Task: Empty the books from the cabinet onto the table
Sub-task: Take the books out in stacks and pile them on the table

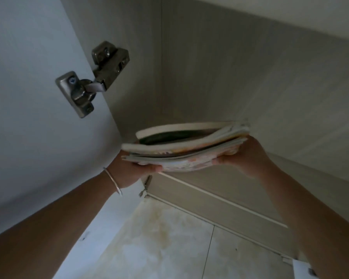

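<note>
Fingers of both hands close on a floppy stack of thin soft-cover books [186,146], held flat between them at the mouth of the pale wood-grain cabinet [240,81], above its lower shelf edge. Largest in view, the white cabinet door [28,109] stands open on the left, smooth and matt, joined to the cabinet's side wall by a dull grey metal hinge [89,81]. Below lies a glossy cream tiled floor [159,242] with brownish stains. Both bare forearms reach up and forward from the lower corners. The left hand [133,170] grips the stack's left end from beneath, thumb curled under a floral pink cover; how its other fingers lie is hidden. The right hand [248,156] holds the right end, thumb under the bottom cover and the fingers behind, out of sight. The books sag and bow in the middle, their white page edges curving apart. A thin silver bangle [113,182] circles the left wrist.
</note>
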